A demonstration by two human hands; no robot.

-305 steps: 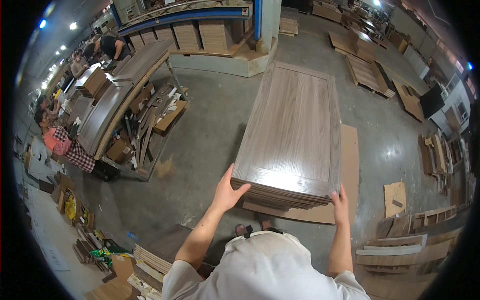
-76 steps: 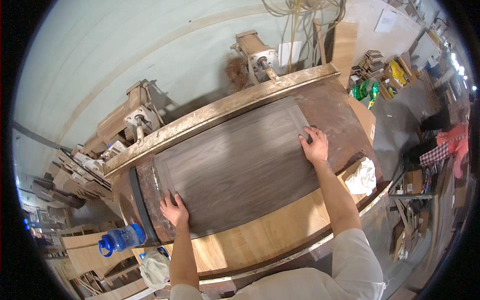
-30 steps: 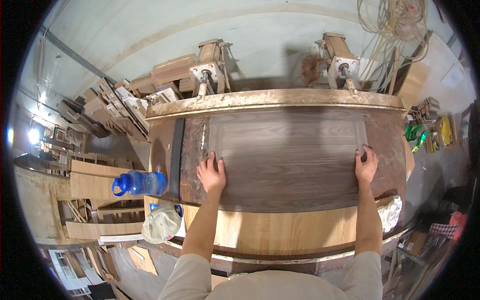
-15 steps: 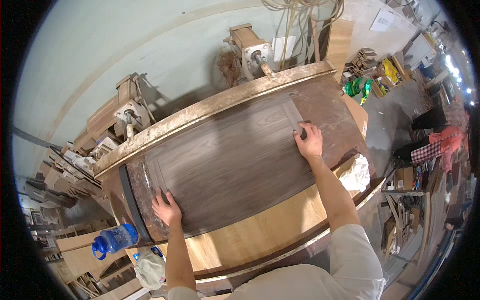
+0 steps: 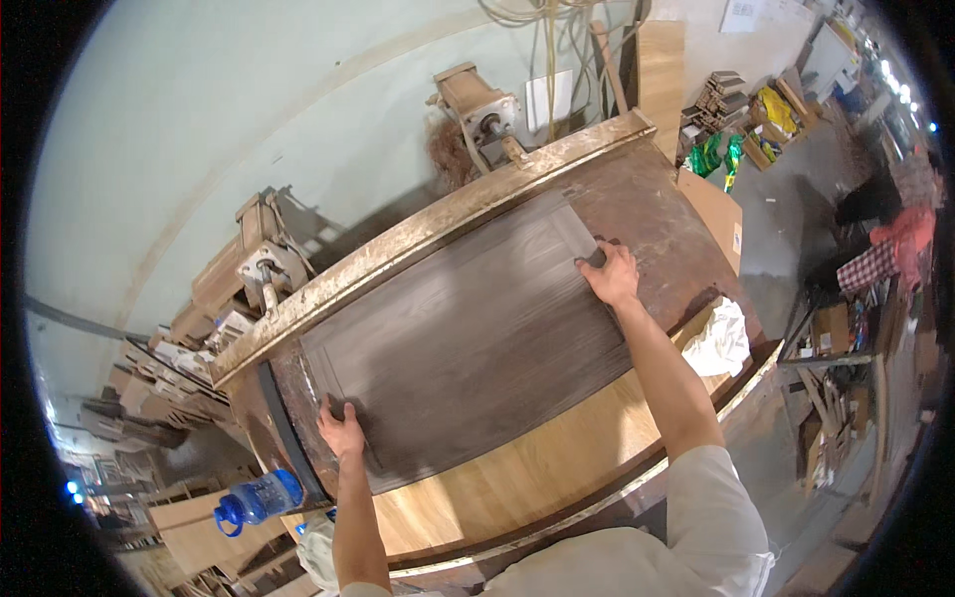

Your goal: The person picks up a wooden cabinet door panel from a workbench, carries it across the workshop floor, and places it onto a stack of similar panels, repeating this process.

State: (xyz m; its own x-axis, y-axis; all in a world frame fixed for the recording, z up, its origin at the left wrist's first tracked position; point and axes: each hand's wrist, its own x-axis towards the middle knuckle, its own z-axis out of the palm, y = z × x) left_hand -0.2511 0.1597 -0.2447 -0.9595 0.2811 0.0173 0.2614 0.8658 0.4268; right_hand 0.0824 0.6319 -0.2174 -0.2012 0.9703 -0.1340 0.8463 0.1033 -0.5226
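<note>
The person in the red plaid shirt is cut by the rim; the blue bottle's label is too small to tell.

Panel flat on bench; bottle left of bench; rag right; motors behind.

A pale green wall rises behind my bench. Yellow cables hang down it. Stacked timber offcuts lie at my left. Grey concrete floor at my right carries cardboard boxes and clutter.
</note>
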